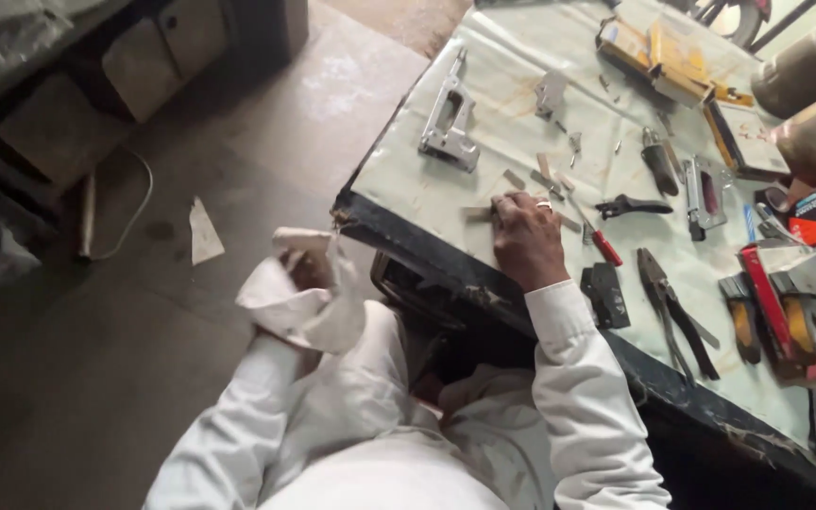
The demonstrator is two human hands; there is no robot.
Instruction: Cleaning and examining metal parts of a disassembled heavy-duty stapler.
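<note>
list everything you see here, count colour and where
table: one, pale top, dark edge, right
staple gun: one, silver, table's far left
metal strips: several, grey, by the right hand
screwdriver: one, red handle, right of that hand
pliers: one, dark, near edge
black block: one, beside the pliers
yellow boxes: a few, far side
white cloth: one, off the table's corner
left hand: wrapped in the cloth
right hand: flat on the table, ring on a finger

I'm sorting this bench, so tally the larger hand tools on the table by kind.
Grey metal staple guns: 2
Dark pliers: 1
Red-handled screwdriver: 1
Total: 4
The right hand rests on the table's pale cover; the left hand holds a white cloth.
</note>
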